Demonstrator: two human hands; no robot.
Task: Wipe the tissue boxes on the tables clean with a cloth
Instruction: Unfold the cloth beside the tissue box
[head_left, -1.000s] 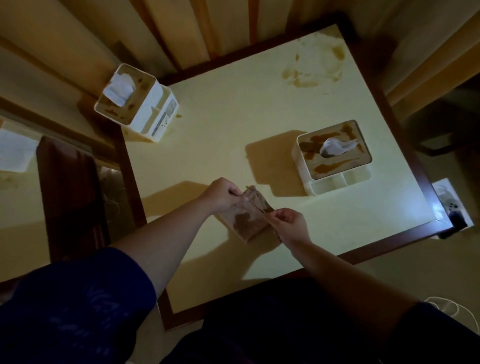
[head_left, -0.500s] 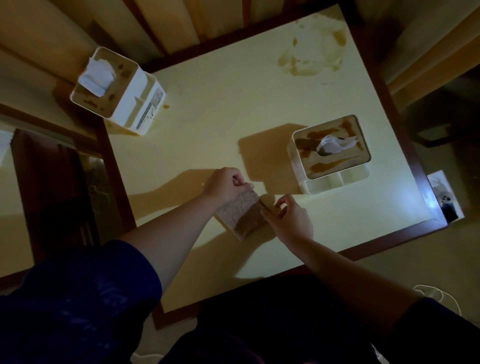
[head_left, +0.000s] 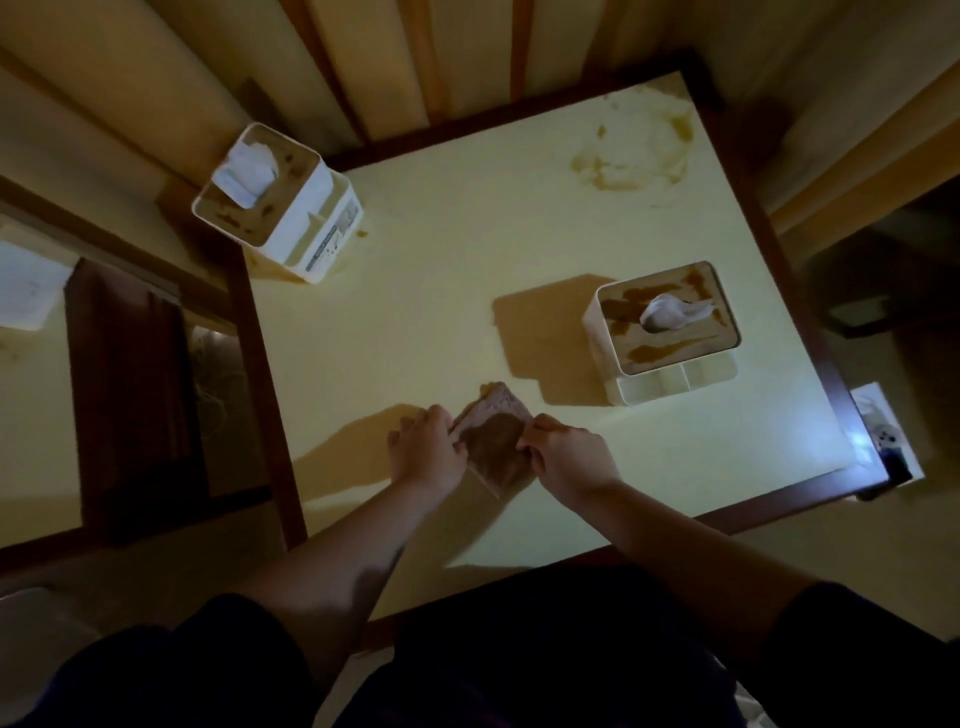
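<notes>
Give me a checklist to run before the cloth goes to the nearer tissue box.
1. Cloth held at both edges by left hand and right hand: ok.
2. Grip firmness: cannot tell.
3. Nearer tissue box upright on the table: ok.
4. Its lid clean: not ok, brown stains.
5. Path from cloth to box free: ok.
6. Cloth clean enough: not ok, a dark patch shows.

I have a single view, from the head camera. It looks steeply down from above the near edge of the table (head_left: 467, 270), facing forward, wide-angle with bowed edges. Both forearms enter from the bottom of frame, close to the lens. The far table edge sits toward the top.
</notes>
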